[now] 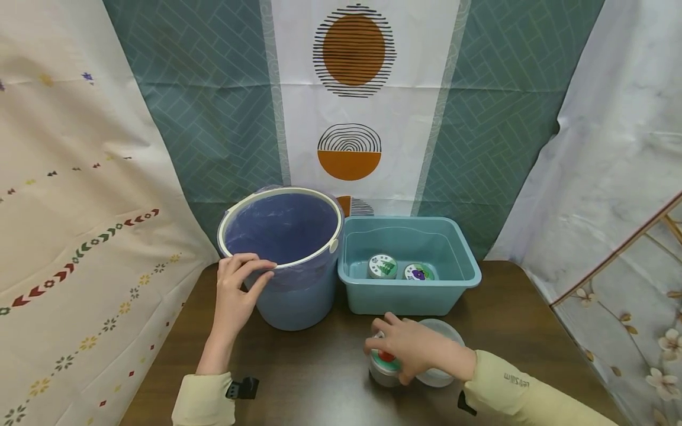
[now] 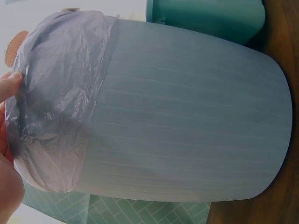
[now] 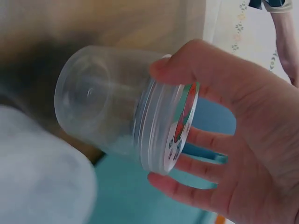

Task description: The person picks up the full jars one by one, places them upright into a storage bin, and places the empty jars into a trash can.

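A: What is the surface like?

B: A dark brown wooden table (image 1: 298, 384), with a pale sheen toward the front.

A: And the room?

B: Cloths close it in. The back cloth (image 1: 213, 112) has green brick-patterned sides and a white middle with orange and black discs. The left cloth (image 1: 80, 207) is cream with rows of small motifs; the right cloth (image 1: 597, 148) is pale and marbled, with flowers low down.

A: Where is the jar (image 3: 105, 102)?

B: In front of the teal tub (image 1: 394, 300). The right hand (image 1: 412, 346) grips it by its labelled lid (image 3: 161, 126). Whether its base touches the wood, B cannot tell.

A: What is beside it?

B: A clear round container (image 1: 446, 329), partly behind that arm. Inside the tub sit two round labelled tops (image 1: 382, 266), one marked green, one purple.

A: And the left hand (image 1: 237, 290)?

B: It pinches the rim of the blue bin (image 1: 298, 305), where a plastic liner (image 2: 65, 79) folds down outside. The bin stands just left of the tub.
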Available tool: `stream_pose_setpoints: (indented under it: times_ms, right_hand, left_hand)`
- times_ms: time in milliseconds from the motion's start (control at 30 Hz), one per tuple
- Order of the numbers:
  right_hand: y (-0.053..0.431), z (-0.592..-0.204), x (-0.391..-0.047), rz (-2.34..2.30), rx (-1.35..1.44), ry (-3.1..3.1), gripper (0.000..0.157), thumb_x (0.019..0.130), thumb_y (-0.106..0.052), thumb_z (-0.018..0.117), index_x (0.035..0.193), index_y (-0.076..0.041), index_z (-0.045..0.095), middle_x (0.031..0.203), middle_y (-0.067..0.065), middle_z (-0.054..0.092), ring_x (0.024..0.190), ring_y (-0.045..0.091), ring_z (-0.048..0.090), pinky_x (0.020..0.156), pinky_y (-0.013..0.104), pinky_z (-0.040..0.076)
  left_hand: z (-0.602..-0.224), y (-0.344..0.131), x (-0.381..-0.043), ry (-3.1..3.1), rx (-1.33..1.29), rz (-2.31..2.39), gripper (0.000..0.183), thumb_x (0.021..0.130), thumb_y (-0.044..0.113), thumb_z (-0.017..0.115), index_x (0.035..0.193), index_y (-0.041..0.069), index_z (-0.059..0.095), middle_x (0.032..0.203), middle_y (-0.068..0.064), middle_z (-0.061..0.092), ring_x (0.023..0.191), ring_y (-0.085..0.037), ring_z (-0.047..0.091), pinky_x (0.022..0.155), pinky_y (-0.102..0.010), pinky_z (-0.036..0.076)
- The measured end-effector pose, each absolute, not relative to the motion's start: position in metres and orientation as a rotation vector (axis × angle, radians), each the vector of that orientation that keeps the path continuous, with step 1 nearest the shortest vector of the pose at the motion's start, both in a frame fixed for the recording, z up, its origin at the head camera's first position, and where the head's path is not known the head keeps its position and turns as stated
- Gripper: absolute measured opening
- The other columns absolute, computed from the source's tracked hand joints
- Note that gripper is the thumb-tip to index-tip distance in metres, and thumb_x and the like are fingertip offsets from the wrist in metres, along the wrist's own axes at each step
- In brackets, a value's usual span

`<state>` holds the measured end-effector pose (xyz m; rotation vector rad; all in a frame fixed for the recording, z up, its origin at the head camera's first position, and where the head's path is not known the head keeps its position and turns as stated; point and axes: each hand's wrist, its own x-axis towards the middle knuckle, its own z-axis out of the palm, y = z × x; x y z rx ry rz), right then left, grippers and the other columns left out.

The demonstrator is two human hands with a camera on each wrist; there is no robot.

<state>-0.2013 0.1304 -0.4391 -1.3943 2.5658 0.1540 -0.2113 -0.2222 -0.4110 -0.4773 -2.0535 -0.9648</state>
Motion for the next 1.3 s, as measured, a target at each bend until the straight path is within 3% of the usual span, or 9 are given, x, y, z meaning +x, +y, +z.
stream_pose_setpoints:
  times_ms: [700,1300]
  right_hand:
    - [0.114,-0.318,-0.225,0.162,-1.414,2.450,0.067,0.070,-0.029,0.086,0.127,-0.041,0.051,0.130,-0.006,0.047,0.112,0.013,0.041,0.074,0.024,0.050]
    - [0.093,-0.256,-0.243,0.082,-1.483,2.347,0.065,0.077,-0.026,0.080,0.134,-0.034,0.051,0.131,-0.002,0.048,0.118,0.018,0.040,0.086,0.032,0.048]
  left_hand:
    - [-0.413,-0.223,-0.211,-2.052,-0.482,-0.982,0.023,0.079,0.000,0.079,0.097,0.014,0.077,0.100,-0.006,0.063,0.098,-0.018,0.042,0.092,-0.035,0.027]
    - [-0.412,-0.223,-0.211,-2.064,-0.469,-0.996,0.021,0.080,0.002,0.079,0.097,0.014,0.077,0.100,-0.005,0.063,0.100,-0.018,0.044,0.093,-0.036,0.027]
